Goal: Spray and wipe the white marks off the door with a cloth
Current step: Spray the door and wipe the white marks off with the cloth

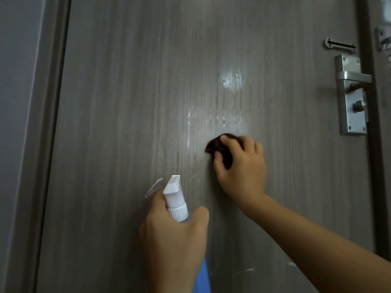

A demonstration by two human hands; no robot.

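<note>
Wiping step: my right hand (241, 166) clenches the cloth (220, 149) against the door (127, 102), left hand (173, 235) grasps the spray bottle (175, 197); next, scrub the white marks (231, 80) at twelve o'clock

A dim indoor doorway, likely a home or flat: a grey wood-grain door (148, 102) fills the view (steel lever handle (352, 89) at its right edge), grey frame (42, 144) along its left.

A grey wood-grain door (131, 123) shows wet, glossy white smears (231, 81); brushed-metal lever handle (352, 94) gleams dully, beside a dark soft cloth (220, 148) and white plastic spray bottle (174, 197).
</note>
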